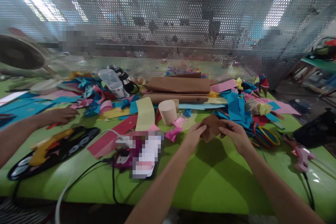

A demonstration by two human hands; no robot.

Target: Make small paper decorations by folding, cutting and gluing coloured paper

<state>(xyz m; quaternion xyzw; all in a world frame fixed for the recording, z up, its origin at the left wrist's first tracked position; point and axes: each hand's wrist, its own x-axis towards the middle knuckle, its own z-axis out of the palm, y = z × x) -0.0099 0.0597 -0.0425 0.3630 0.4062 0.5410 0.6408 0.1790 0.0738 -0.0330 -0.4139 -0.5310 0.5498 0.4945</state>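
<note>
- The left hand [197, 132] pinches the left edge of a small piece of brown paper [210, 128] between thumb and fingers.
- The right hand [232, 130] pinches the opposite edge the same way, so the brown paper spans the gap between the hands, raised over the green tabletop [210, 189].
- Just left of the hands lies a glossy pink bow [173, 134], with a cream-colored roll [168, 112] standing behind it.
- Beyond the hands, a thick folded stack of brown sheets [178, 85] lies in front of a perforated metal screen [168, 17].
- Farther left of the hands, a phone [148, 155], its screen blurred out, lies against a purple power strip [123, 160] with a white plug [123, 141] in it.
- Behind the power strip is a flat red paper strip [115, 136], near a pale yellow sheet [145, 113].
- Right of the right hand sit blue paper pieces [236, 108] and yellow and red loops [266, 135]; what the loops belong to is unclear.
- Well to the right, a pink glue gun [301, 155] lies near a black container [316, 129].
- Far left, another person's hand [61, 115] reaches over the tabletop, behind a yellow tool [48, 147] on a black tray [81, 141].
</note>
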